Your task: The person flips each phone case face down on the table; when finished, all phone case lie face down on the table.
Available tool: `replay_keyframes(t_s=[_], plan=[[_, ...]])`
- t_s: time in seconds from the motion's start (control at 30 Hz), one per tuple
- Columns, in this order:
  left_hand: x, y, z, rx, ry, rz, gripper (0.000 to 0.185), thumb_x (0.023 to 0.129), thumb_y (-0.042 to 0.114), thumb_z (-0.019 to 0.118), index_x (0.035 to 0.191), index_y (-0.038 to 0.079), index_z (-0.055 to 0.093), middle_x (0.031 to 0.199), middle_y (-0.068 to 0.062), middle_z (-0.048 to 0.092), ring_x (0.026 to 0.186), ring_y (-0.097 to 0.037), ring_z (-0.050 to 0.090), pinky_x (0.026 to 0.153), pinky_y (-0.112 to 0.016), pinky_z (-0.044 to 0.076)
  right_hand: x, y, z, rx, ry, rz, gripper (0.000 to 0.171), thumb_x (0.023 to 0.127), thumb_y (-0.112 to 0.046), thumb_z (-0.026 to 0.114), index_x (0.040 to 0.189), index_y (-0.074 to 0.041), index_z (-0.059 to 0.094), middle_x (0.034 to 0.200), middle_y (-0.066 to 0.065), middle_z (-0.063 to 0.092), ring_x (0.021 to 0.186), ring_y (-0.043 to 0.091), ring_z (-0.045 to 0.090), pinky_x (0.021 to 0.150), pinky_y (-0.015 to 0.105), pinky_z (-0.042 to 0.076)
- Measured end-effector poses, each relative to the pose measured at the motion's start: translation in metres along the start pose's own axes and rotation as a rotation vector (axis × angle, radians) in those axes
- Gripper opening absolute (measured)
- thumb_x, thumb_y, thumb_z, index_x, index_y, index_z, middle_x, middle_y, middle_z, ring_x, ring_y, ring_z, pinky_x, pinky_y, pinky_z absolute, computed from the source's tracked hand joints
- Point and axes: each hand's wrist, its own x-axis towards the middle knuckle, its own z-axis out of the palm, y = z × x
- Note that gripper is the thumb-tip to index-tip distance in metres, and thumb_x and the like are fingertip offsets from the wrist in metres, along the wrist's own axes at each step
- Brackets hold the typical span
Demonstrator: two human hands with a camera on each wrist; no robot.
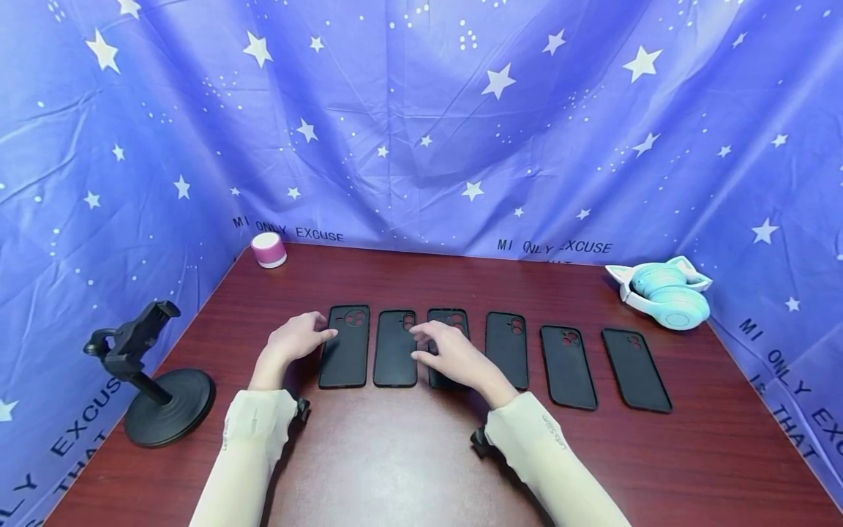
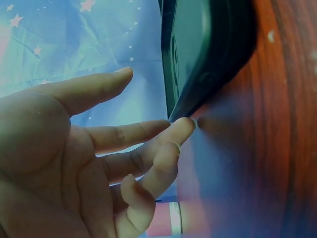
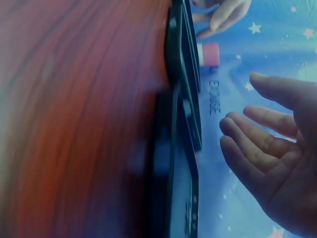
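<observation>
Several black phone cases lie in a row across the table, backs up, camera cutouts at the far end. My left hand [image 1: 296, 340] is at the left edge of the leftmost phone case [image 1: 345, 355]. In the left wrist view its fingers are loosely bent, with fingertips [image 2: 184, 126] by the case's edge; contact is hard to tell. My right hand [image 1: 457, 356] hovers over the third phone case [image 1: 437, 377], partly covering it, fingertips near the second phone case [image 1: 394, 359]. Seen from the right wrist, its relaxed fingers [image 3: 257, 144] hold nothing.
Further right lie three more phone cases [image 1: 508, 359], [image 1: 569, 373], [image 1: 635, 377]. A black phone stand [image 1: 167, 406] stands at the left. At the back left is a pink and white cylinder [image 1: 268, 252]; cat-ear headphones [image 1: 665, 293] rest at the back right. Starry blue curtains [image 1: 408, 110] surround the table [image 1: 375, 461].
</observation>
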Motion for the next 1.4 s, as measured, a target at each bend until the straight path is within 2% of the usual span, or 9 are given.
replay_keyframes(t_s=[0.2, 0.33, 0.43, 0.53, 0.7, 0.9, 1.13, 1.4], plan=[[0.001, 0.000, 0.001, 0.007, 0.001, -0.019, 0.046, 0.093, 0.036, 0.059, 0.124, 0.002, 0.060, 0.124, -0.017, 0.065, 0.103, -0.030, 0.064, 0.091, -0.059, 0.047, 0.020, -0.015, 0.018, 0.053, -0.007, -0.021, 0.041, 0.093, -0.018, 0.065, 0.129, 0.000, 0.057, 0.115, 0.010, 0.067, 0.106, 0.022, 0.065, 0.092, 0.037, 0.054], [0.001, -0.001, 0.003, 0.018, 0.006, -0.029, 0.040, 0.091, 0.035, 0.062, 0.117, 0.004, 0.064, 0.101, -0.011, 0.070, 0.086, -0.023, 0.064, 0.084, -0.056, 0.049, 0.033, -0.025, 0.030, 0.063, 0.020, -0.009, 0.037, 0.093, -0.016, 0.065, 0.125, 0.001, 0.060, 0.110, 0.010, 0.070, 0.101, 0.021, 0.067, 0.088, 0.034, 0.055], [0.001, -0.001, 0.003, 0.021, 0.004, -0.037, 0.036, 0.091, 0.034, 0.062, 0.111, 0.005, 0.065, 0.083, -0.006, 0.067, 0.075, -0.019, 0.062, 0.079, -0.053, 0.049, 0.040, -0.030, 0.037, 0.069, 0.029, 0.022, 0.034, 0.093, -0.015, 0.065, 0.123, -0.001, 0.062, 0.109, 0.009, 0.071, 0.099, 0.019, 0.068, 0.087, 0.032, 0.055], [0.001, 0.001, 0.002, 0.019, 0.001, -0.046, 0.032, 0.092, 0.035, 0.062, 0.104, 0.006, 0.065, 0.074, -0.002, 0.064, 0.070, -0.017, 0.060, 0.072, -0.047, 0.049, 0.046, -0.034, 0.044, 0.071, 0.032, 0.053, 0.032, 0.093, -0.015, 0.065, 0.122, -0.002, 0.063, 0.107, 0.007, 0.072, 0.098, 0.018, 0.068, 0.085, 0.030, 0.055], [0.000, 0.003, 0.002, 0.016, -0.007, -0.062, 0.028, 0.092, 0.036, 0.061, 0.089, 0.009, 0.063, 0.067, -0.001, 0.060, 0.065, -0.015, 0.058, 0.064, -0.038, 0.044, 0.054, -0.037, 0.054, 0.057, 0.049, 0.103, 0.030, 0.092, -0.016, 0.066, 0.119, -0.002, 0.065, 0.104, 0.006, 0.073, 0.094, 0.015, 0.070, 0.081, 0.025, 0.056], [0.001, 0.001, 0.004, 0.017, -0.020, -0.082, 0.031, 0.093, 0.037, 0.061, 0.075, 0.011, 0.060, 0.064, 0.000, 0.059, 0.060, -0.014, 0.057, 0.060, -0.035, 0.041, 0.058, -0.043, 0.060, 0.002, 0.024, 0.141, 0.035, 0.091, -0.017, 0.068, 0.122, -0.002, 0.064, 0.106, 0.007, 0.073, 0.095, 0.015, 0.069, 0.080, 0.024, 0.056], [0.002, 0.001, 0.006, 0.013, -0.038, -0.082, 0.033, 0.094, 0.032, 0.061, 0.068, 0.011, 0.059, 0.059, 0.000, 0.058, 0.058, -0.014, 0.057, 0.058, -0.033, 0.042, 0.060, -0.052, 0.059, -0.125, -0.031, 0.147, 0.041, 0.091, -0.019, 0.068, 0.127, -0.002, 0.061, 0.107, 0.008, 0.072, 0.099, 0.016, 0.068, 0.084, 0.027, 0.056], [0.004, 0.000, 0.006, 0.014, -0.040, -0.081, 0.030, 0.093, 0.024, 0.062, 0.066, 0.013, 0.056, 0.057, 0.000, 0.061, 0.057, -0.012, 0.061, 0.062, -0.035, 0.045, 0.062, -0.060, 0.060, -0.135, -0.041, 0.182, 0.042, 0.091, -0.020, 0.068, 0.129, -0.003, 0.061, 0.110, 0.008, 0.072, 0.103, 0.016, 0.068, 0.087, 0.027, 0.055]])
